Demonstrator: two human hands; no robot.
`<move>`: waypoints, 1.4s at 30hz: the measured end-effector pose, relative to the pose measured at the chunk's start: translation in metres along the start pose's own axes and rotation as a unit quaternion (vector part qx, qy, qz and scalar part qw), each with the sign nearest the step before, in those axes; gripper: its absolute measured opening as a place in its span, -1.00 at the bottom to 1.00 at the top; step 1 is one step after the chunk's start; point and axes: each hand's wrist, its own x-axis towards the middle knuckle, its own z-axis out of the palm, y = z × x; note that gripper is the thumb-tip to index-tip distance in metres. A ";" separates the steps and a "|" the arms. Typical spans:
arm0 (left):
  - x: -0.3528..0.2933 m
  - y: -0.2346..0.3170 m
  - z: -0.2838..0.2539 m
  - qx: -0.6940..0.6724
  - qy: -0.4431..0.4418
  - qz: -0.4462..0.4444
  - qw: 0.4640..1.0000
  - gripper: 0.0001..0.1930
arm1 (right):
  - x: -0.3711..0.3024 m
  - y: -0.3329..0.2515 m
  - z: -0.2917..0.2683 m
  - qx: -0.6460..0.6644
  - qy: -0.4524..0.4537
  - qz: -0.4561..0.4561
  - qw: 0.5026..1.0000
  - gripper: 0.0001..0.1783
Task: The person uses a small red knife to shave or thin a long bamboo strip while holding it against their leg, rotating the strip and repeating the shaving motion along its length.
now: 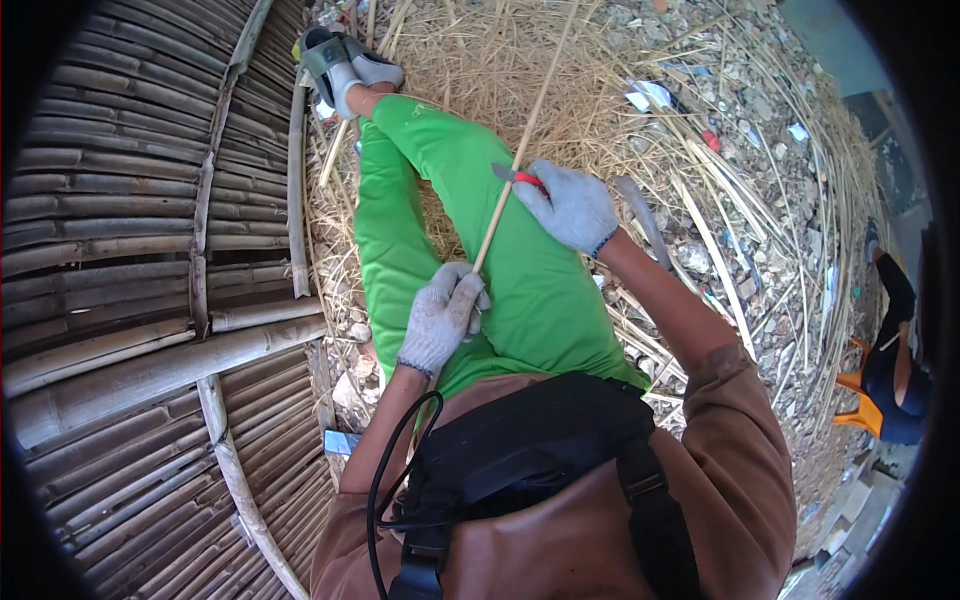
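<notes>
The left hand [440,315] grips 1 thin bamboo stick [505,185] over the green trouser leg [520,270]; the right hand [572,205] clamps a knife [515,176] against it. A slip could cut the thigh.

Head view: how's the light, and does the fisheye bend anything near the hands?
Head view: bright, even daylight with soft shadows and no glare. The left hand, right hand and thin bamboo strip between them are sharp. The bamboo panel bows toward the rim, and the corners go black.
</notes>
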 end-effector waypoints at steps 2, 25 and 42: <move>0.006 0.001 0.005 0.005 -0.010 0.009 1.000 -0.75 | -0.008 0.006 -0.008 -0.036 -0.016 0.034 0.999 -0.41; 0.025 -0.033 -0.009 0.181 0.070 0.143 0.971 -0.80 | 0.012 0.018 0.018 -0.065 -0.102 0.053 0.991 -0.22; 0.014 -0.032 -0.022 0.215 0.066 0.154 0.962 -0.78 | 0.012 0.006 0.018 -0.056 -0.102 0.058 0.991 -0.11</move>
